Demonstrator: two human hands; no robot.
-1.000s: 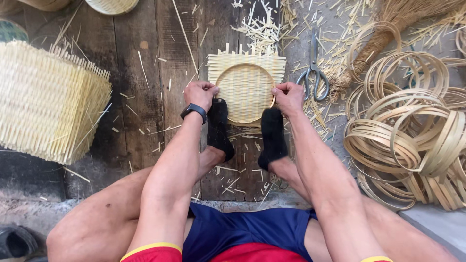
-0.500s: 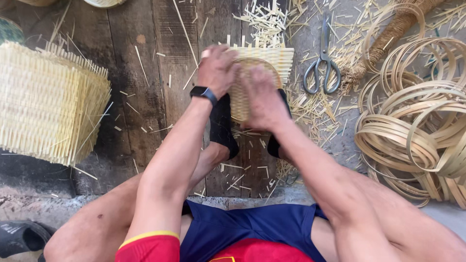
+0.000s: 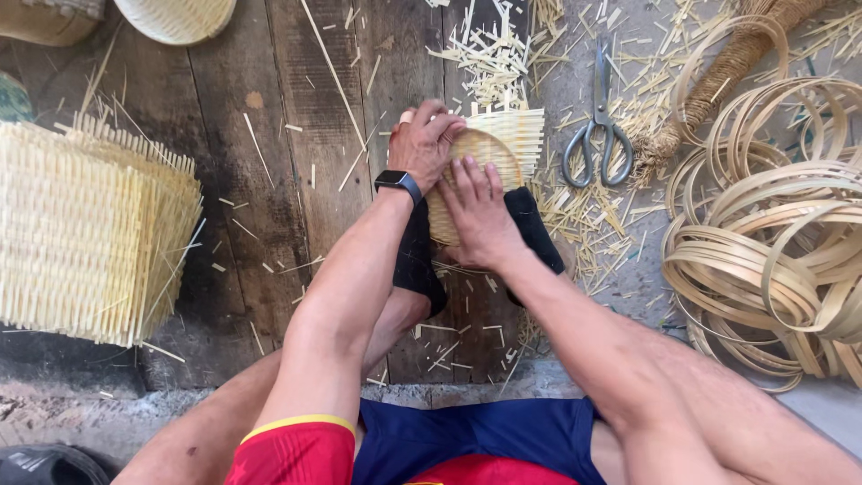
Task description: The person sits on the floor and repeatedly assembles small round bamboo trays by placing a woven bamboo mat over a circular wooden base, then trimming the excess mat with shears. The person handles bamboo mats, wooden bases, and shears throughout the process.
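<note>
A small woven bamboo basket with a round rim and loose strip ends stands tilted on the wooden floor, clamped between my two black-socked feet. My left hand, with a black watch on its wrist, grips the basket's left rim from above. Pressed flat against the basket's near side is my right hand, fingers spread.
A stack of square woven mats lies at the left. Scissors rest right of the basket among cut bamboo scraps. Coiled bamboo hoops pile at the right. A round basket sits at top left.
The basket has been tipped from lying flat with its rim up onto its side. Both hands moved from its outer edges onto its rim and near face.
</note>
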